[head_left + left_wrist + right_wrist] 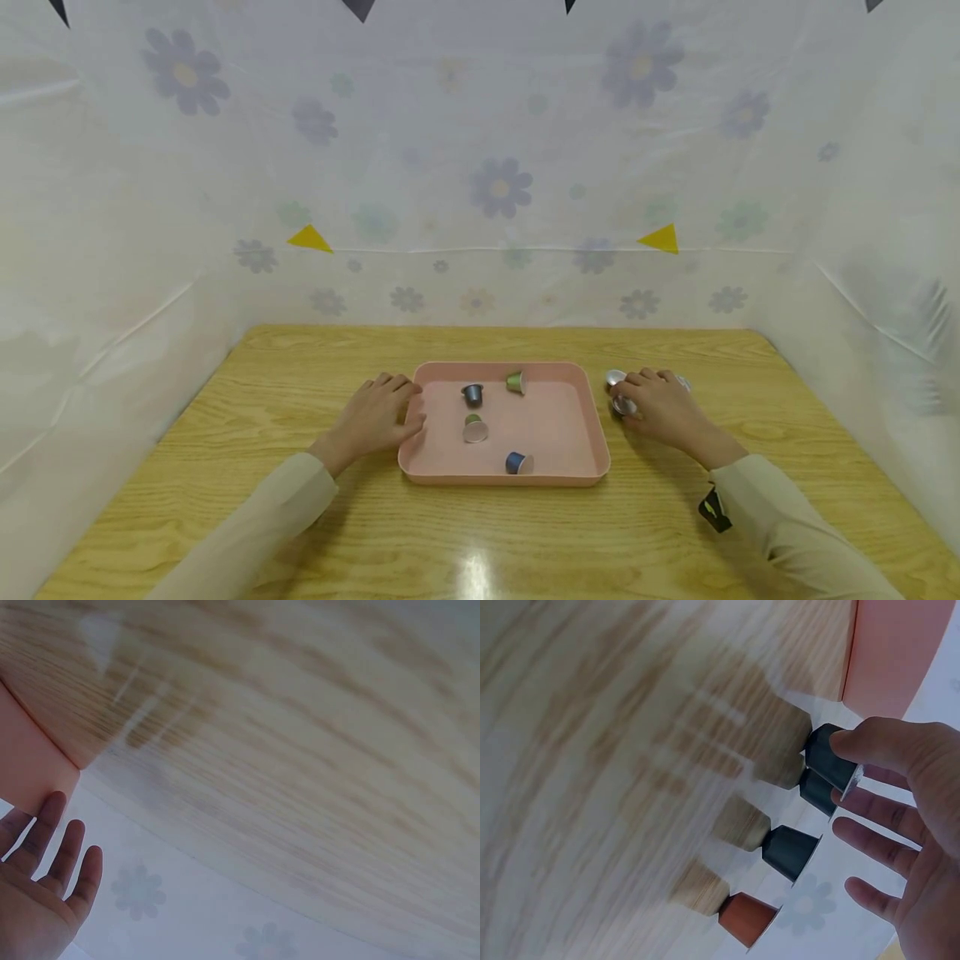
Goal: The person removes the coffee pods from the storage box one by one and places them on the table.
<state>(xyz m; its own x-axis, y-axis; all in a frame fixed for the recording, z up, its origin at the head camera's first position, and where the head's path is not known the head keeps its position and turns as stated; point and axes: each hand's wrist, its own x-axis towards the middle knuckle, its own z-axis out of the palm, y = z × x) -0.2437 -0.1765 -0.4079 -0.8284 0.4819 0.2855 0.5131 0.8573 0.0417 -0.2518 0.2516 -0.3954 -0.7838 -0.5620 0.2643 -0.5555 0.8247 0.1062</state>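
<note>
My right hand (662, 408) pinches a dark green coffee capsule (829, 756) between thumb and index finger. That capsule stands on its narrow end beside the right side of a pink tray (555, 433). Near it stand a second dark capsule (819, 793), another dark capsule (790, 851) and a copper-brown capsule (746, 919), foil side up. At the tray's left rim, my left hand (381, 414) rests with fingers spread and touching the edge. Inside the tray lie a dark grey capsule (472, 395), two green capsules (515, 382) and a blue capsule (515, 463).
A wooden table (480, 525) carries everything. White flowered sheeting (420, 183) surrounds it at the back and both sides. Two yellow triangles (660, 239) show on the back sheet. A small black tag (715, 510) hangs at the right cuff.
</note>
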